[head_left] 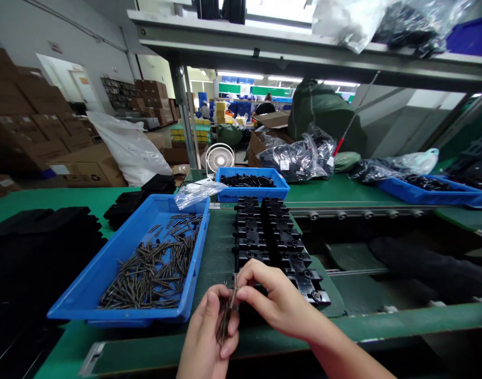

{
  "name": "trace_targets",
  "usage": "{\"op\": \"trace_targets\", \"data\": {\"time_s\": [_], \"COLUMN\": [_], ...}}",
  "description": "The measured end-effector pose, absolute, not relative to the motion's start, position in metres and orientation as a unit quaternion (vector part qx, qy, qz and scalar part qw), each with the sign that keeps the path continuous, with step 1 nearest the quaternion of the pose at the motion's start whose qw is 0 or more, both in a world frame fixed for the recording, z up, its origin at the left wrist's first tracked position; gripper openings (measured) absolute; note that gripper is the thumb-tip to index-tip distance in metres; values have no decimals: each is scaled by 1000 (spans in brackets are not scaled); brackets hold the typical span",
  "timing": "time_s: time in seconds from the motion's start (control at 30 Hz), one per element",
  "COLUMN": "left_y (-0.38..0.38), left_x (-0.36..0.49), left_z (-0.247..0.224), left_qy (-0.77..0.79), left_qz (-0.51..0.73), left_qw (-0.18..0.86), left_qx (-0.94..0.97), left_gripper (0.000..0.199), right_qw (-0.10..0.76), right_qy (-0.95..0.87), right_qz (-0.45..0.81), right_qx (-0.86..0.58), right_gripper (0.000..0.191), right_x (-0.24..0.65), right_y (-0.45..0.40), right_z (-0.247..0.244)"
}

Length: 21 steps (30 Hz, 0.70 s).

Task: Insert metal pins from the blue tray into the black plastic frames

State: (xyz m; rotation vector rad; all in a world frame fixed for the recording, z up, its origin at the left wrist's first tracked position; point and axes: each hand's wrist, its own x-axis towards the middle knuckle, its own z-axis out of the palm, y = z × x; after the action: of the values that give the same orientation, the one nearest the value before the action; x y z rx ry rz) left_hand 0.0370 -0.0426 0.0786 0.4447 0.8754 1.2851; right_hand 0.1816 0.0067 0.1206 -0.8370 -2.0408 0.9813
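Observation:
Several thin metal pins (224, 322) lie bunched in my left hand (209, 331), its fingers curled round them. My right hand (270, 297) pinches one pin (233, 296) between thumb and forefinger, just above the bunch. Beyond my hands stand two rows of black plastic parts (251, 237) on a green mat, partly hidden by my right hand. To the left, a blue tray (87, 287) holds a loose heap of similar pins (150, 273).
Stacked black parts (39, 252) occupy the left side. Behind the rows sits another blue tray (252, 196) of small black pieces, near a white fan (220, 158). A metal shelf (304, 45) crosses overhead. Rollers (341, 215) line a rail at right.

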Motion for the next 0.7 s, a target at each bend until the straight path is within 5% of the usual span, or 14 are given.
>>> {"op": "trace_targets", "data": {"time_s": [0.7], "left_y": [-47], "left_x": [30], "left_z": [74], "left_qy": [505], "left_qz": [527], "left_qw": [562], "left_qx": [390], "left_gripper": [38], "right_qw": [311], "right_qy": [-845], "right_qz": [297], "right_qx": [-317], "right_gripper": [8], "right_x": [190], "right_y": [6], "right_z": [117]}}
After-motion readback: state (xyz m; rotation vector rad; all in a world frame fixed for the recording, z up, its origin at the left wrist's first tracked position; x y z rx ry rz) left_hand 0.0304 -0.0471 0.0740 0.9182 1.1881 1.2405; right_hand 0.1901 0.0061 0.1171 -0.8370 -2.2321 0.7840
